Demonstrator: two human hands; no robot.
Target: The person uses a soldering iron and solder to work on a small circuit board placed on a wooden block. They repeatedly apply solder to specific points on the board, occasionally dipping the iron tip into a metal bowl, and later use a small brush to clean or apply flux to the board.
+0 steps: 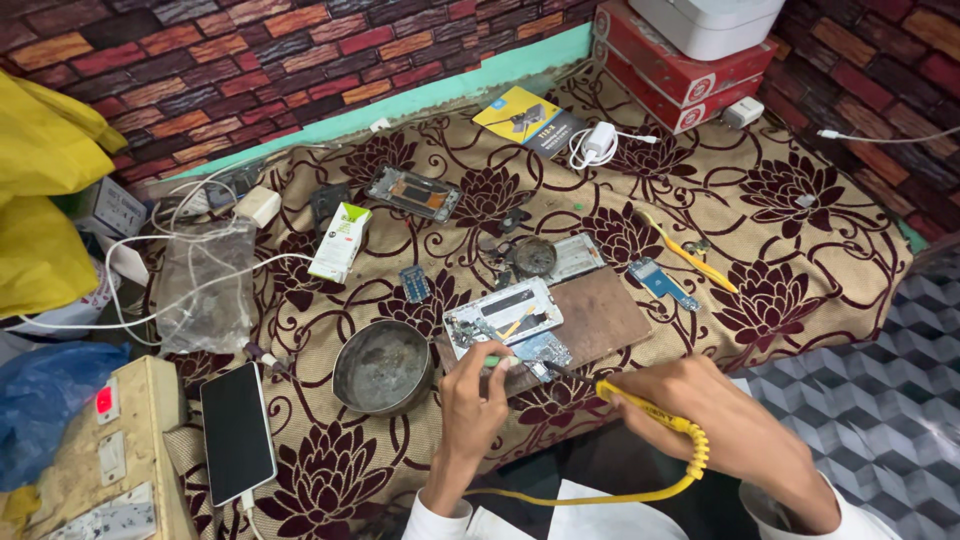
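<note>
My left hand point(474, 400) pinches a small green-tipped tool whose end rests on a small circuit board point(541, 350) at the near edge of a brown wooden board point(600, 315). My right hand point(700, 415) grips a yellow soldering iron point(640, 400) with a coiled yellow cord; its dark tip points left and touches the same circuit board. Just behind lies an opened phone frame point(503, 312) with its insides showing. A round metal bowl point(383, 367) sits left of my left hand.
A dark phone point(237, 432) on a cable lies at the left by a power strip point(100, 470). Around the patterned cloth are a white-green box point(340, 242), another phone frame point(413, 192), yellow tweezers point(690, 255), a white charger point(598, 140) and red boxes point(680, 70).
</note>
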